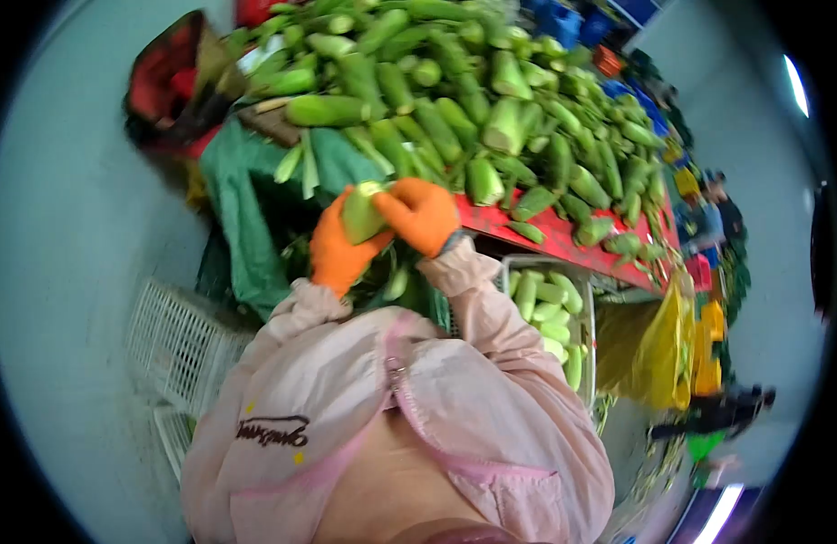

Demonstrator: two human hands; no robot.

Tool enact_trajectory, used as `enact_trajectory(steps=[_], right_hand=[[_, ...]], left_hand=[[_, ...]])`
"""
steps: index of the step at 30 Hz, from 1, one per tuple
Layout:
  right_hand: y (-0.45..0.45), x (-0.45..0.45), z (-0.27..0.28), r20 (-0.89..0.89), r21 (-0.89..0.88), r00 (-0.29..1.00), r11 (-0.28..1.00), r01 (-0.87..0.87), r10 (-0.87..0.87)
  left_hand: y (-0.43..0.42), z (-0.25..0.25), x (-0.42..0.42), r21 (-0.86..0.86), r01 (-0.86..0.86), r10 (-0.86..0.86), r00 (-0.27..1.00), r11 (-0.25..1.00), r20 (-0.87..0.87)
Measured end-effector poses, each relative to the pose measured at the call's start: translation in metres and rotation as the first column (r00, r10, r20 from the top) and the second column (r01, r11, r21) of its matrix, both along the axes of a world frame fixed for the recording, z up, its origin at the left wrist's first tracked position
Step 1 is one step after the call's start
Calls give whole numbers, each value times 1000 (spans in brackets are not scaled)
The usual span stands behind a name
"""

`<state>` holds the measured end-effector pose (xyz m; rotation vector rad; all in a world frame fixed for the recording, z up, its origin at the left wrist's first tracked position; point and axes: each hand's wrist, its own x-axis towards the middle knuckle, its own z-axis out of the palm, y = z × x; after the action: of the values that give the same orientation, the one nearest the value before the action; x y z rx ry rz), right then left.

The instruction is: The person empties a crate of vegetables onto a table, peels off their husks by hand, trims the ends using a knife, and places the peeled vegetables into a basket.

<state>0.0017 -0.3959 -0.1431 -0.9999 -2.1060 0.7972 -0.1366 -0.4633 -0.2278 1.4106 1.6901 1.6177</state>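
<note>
Both of my hands wear orange gloves and meet over an open green sack. My left hand (335, 249) is wrapped round an ear of corn (362, 216) in its green husk, with a pale end facing up. From the other side my right hand (425, 218) presses its thumb and fingers against the top of the ear. Its fingertips are partly hidden and blurred. Just beyond my hands, a big heap of green-husked corn (445, 100) covers the red table (563, 238). Loose husk strips (309, 168) hang over the sack's rim (246, 181).
By my right forearm, a white crate (589, 358) holds several pale green ears (550, 299). A yellow bag (658, 344) hangs beside it. Another white crate (178, 340) stands at left, below a dark red-lined bag (169, 82). Other people (722, 412) are far right.
</note>
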Motion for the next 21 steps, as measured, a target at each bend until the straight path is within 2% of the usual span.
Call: enact_trajectory(steps=[1,2,3,5,7,8,10,11,12,13,14,16,17,18,19,20,21], right_hand=[[-2,0,7,57,-28,998,999,28,-26],[10,11,11,35,90,999,996,-12,9],[5,8,8,68,86,997,996,-31,25],[1,3,-6,-42,195,999,981,-13,22],[-4,2,-2,-45,234,999,972,15,-4],[-3,3,-2,-62,199,998,980,21,-9],[0,5,-10,-94,18,995,1000,-8,9],[0,4,-14,-102,23,995,1000,6,-4],[-1,3,-16,-283,-242,959,968,-70,-1],[-1,3,-18,-451,-466,892,864,-192,-45],[2,4,-23,-456,-462,889,867,-186,-51],[5,8,-30,-637,-526,761,789,-316,-120],[2,14,-25,-680,-529,716,781,-330,-158],[4,17,-29,-682,-528,714,782,-330,-159],[9,21,-41,-761,-547,592,754,-364,-266],[17,26,-55,-811,-557,455,726,-403,-369],[29,34,-72,-861,-507,296,652,-564,-413]], left_hand=[[-2,5,4,50,63,-68,990,997,120],[14,2,11,117,74,-87,991,990,102],[3,15,11,66,169,-181,951,983,250],[-4,8,11,35,93,-98,976,995,197],[-7,10,14,55,118,-129,940,991,317],[-2,2,10,66,132,-145,950,989,276],[-4,-9,5,132,168,-203,922,977,331],[-2,-11,4,135,183,-218,921,974,324],[-1,-13,3,190,241,-301,849,952,433],[1,-16,2,250,289,-380,757,924,531],[5,-23,0,252,299,-389,756,921,526],[11,-31,-1,263,412,-479,613,872,629],[12,-30,1,263,419,-484,611,869,626],[11,-27,3,274,415,-472,514,868,716],[11,-23,4,285,406,-451,409,869,793],[11,-18,2,286,401,-450,412,871,792],[11,-14,0,319,398,-452,305,860,838]])
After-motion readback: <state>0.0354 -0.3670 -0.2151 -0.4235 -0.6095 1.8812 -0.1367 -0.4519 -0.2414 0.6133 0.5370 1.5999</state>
